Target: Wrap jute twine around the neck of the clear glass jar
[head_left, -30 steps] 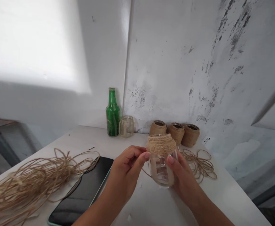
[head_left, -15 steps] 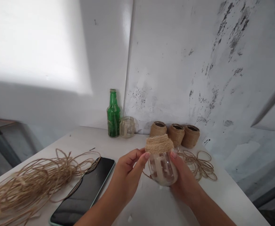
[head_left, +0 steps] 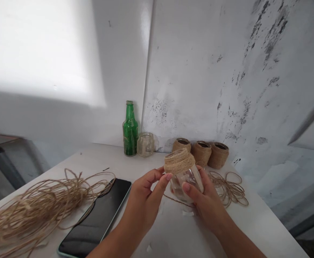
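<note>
A clear glass jar (head_left: 182, 186) with jute twine (head_left: 178, 162) wound round its neck and shoulder is held tilted above the table. My right hand (head_left: 206, 195) is closed around the jar's right side, its thumb across the front of the glass. At the jar's left, my left hand (head_left: 151, 188) pinches the twine between thumb and fingertips, close under the wound band. A loose length of twine (head_left: 177, 200) runs below the jar from the left hand toward the right. The right hand's fingers behind the jar are mostly hidden.
Three twine-wrapped jars (head_left: 201, 154) stand by the wall, beside a loose twine coil (head_left: 230, 190). A green bottle (head_left: 130, 138) and an unwrapped glass jar (head_left: 146, 145) stand farther left. A big twine heap (head_left: 38, 211) and a phone (head_left: 97, 218) lie at left on the white table (head_left: 167, 236).
The jar has tipped so its mouth opening now shows. My right thumb has moved from the jar's upper edge down onto the front of the glass. More loose twine shows below.
</note>
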Demonstrator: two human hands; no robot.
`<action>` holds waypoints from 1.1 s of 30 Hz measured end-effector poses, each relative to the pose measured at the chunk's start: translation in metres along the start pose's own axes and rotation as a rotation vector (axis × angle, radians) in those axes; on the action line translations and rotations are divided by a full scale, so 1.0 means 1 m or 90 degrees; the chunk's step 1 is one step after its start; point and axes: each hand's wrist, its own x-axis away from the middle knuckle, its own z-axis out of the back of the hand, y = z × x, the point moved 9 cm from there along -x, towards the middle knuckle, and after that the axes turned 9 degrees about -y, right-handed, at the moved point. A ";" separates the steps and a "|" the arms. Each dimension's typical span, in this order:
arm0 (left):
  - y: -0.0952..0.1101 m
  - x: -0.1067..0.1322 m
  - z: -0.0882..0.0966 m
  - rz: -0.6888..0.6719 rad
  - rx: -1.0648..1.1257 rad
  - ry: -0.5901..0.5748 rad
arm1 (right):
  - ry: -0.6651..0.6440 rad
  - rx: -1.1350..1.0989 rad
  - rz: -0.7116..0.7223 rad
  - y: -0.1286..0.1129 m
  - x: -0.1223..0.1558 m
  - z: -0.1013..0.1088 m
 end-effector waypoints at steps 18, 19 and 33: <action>0.012 -0.005 -0.007 -0.011 0.075 -0.048 | -0.045 -0.152 -0.079 -0.003 0.005 -0.014; 0.011 -0.005 -0.006 -0.010 0.074 -0.040 | -0.039 -0.154 -0.086 -0.002 0.005 -0.014; 0.001 -0.002 -0.003 -0.008 0.097 -0.021 | 0.003 0.052 0.037 -0.010 0.002 0.000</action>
